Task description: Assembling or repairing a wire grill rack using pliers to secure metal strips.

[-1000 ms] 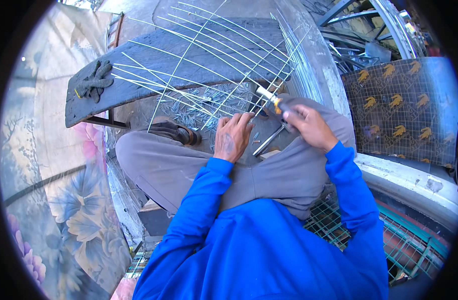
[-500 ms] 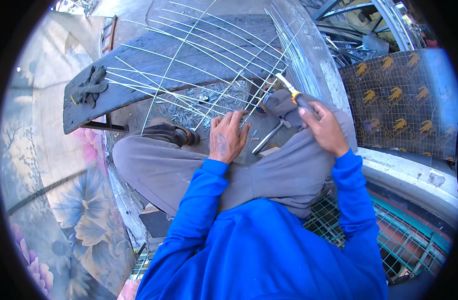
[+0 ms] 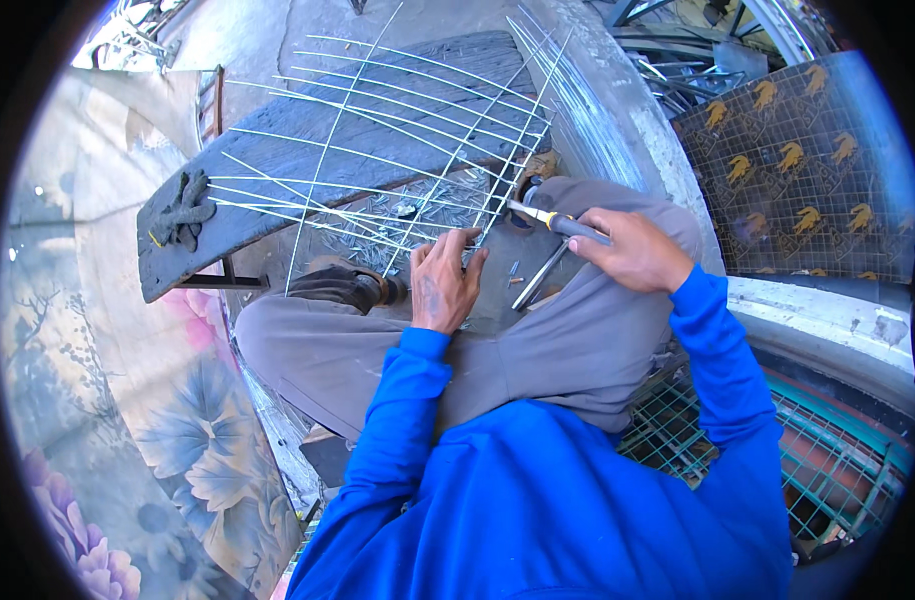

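My left hand [image 3: 443, 283] has its fingers bent over the near corner of a wire grid [image 3: 417, 122], pinching the wires there. Thin pale rods cross one another in this grid, which rests over a dark wooden bench. My right hand [image 3: 637, 248] is wrapped round the grey and yellow handles of pliers [image 3: 560, 222]. Their pale jaws point left, close to the grid's right-hand rod and a little apart from my left fingers. Below the pliers lies a metal hammer-like tool [image 3: 539, 278], its upper end hidden by the pliers and hand.
The plank bench [image 3: 182, 265] bears a dark glove [image 3: 184, 212] at its left end. Cut wire pieces [image 3: 352, 240] litter the floor under the grid. Long rods [image 3: 582, 120] lie at the right. A patterned panel [image 3: 797, 170] and a floral sheet [image 3: 177, 420] flank me.
My right hand has brought the pliers down and left, from above my knee to the grid's near right side. My left hand stays at the corner. The whole view has shifted slightly.
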Demonstrator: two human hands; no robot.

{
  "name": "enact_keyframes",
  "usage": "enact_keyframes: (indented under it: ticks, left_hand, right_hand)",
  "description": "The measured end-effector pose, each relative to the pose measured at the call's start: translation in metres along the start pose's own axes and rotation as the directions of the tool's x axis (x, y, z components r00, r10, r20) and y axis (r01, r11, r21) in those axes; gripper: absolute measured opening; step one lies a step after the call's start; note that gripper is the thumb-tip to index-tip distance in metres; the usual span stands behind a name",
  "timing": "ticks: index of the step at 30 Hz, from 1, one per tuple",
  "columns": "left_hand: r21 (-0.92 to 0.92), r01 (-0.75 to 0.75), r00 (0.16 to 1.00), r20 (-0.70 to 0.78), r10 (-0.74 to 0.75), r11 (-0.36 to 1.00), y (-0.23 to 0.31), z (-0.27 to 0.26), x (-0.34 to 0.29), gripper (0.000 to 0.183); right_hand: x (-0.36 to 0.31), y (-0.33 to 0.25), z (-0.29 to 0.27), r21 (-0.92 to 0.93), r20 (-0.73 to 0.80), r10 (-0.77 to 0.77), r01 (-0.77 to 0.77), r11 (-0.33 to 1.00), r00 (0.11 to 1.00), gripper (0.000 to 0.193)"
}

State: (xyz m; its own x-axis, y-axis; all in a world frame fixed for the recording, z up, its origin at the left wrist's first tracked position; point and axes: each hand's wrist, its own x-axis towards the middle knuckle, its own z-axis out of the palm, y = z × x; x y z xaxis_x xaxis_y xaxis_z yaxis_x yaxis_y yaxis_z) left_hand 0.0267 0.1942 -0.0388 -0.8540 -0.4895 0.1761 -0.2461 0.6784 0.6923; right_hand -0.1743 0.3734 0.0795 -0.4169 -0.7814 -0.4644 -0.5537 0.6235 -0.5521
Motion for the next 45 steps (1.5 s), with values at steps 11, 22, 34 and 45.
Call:
enact_keyframes:
  ticks: [11,22,34,45]
  left_hand:
    - [0.014,0.015,1.0,0.021,-0.015,1.0,0.001,-0.002,-0.002,0.026]
    - [0.044,0.009,1.0,0.002,-0.009,0.999,0.001,-0.003,-0.003,0.025]
    - [0.0,-0.018,1.0,0.003,0.018,1.0,-0.003,-0.001,-0.001,0.026]
    - [0.025,-0.034,0.999,-0.004,0.034,0.999,-0.005,-0.001,-0.001,0.026]
  right_hand:
    - [0.004,0.003,-0.004,-0.053,-0.055,0.012,-0.015,0.998,0.998,0.039]
    - [0.011,0.002,-0.001,0.006,-0.134,0.15,-0.151,0.989,0.98,0.043]
    - [0.002,0.006,0.008,-0.012,0.025,-0.01,0.011,1.0,1.0,0.038]
    - [0.005,0.008,0.015,-0.02,0.016,-0.076,0.077,0.997,0.997,0.037]
